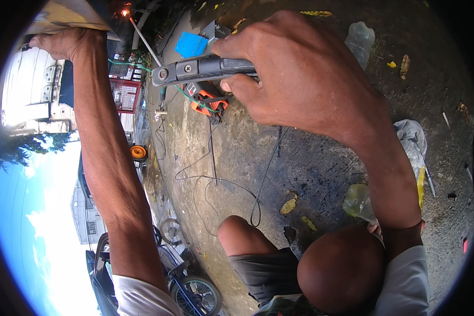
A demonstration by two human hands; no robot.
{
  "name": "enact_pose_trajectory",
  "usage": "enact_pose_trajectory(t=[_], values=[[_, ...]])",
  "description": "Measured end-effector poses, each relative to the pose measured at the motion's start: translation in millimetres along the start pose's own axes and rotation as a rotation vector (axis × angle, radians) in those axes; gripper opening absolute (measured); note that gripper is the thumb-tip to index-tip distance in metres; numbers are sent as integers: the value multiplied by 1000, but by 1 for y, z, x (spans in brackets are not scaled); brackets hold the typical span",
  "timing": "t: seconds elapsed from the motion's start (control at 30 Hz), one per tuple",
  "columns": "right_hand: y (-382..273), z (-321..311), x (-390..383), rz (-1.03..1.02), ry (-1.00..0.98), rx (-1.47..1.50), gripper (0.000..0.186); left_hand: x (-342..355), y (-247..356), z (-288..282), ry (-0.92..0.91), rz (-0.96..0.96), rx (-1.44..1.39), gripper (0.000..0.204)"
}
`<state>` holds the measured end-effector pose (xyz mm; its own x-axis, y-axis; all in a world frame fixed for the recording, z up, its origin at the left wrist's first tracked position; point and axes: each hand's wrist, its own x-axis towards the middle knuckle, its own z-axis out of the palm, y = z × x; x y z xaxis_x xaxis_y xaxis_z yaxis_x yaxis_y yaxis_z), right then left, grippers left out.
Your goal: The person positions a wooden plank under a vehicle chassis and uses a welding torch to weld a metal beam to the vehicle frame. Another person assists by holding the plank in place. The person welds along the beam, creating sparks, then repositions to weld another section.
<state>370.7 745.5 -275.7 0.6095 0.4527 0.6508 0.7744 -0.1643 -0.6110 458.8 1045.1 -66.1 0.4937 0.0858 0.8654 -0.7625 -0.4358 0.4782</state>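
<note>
My left hand (68, 45) reaches up at the upper left, its fingers curled on the edge of a tan, weathered panel (63, 15), next to white metal bodywork (31, 89). My right hand (305, 79) grips a long black metal bar (174, 72) between thumb and fingers; two screw fittings show at the bar's exposed end. A thin green wire passes behind the bar, near an orange-and-black machine (208, 102) on the concrete below. My bent knees show at the lower edge.
A blue box (190, 45), clear plastic bottle (359, 45), plastic bag (408, 137) and yellowish container (358, 203) lie on the wet concrete. Cables (255, 205) loop across it. A red wire cage (124, 97), orange wheel (138, 152) and bicycle-like vehicle (192, 295) are at the left.
</note>
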Motion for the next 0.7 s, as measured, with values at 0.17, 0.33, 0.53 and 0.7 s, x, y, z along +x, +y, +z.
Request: enact_pose_trajectory(t=[0.17, 0.33, 0.53, 0.7], values=[[2, -29, 9, -79, -226, 143, 18, -1, 1, -4, 15, 12, -1, 82], [-37, -42, 35, 322, -452, -51, 19, 1, 3, -2, 24, 27, -7, 80], [-19, -35, 13, 99, -200, 54, 19, -5, 5, -4, 41, 39, -17, 79], [-11, 4, 6, 123, 63, 37, 36, 2, 12, 1, 48, 56, -16, 77]])
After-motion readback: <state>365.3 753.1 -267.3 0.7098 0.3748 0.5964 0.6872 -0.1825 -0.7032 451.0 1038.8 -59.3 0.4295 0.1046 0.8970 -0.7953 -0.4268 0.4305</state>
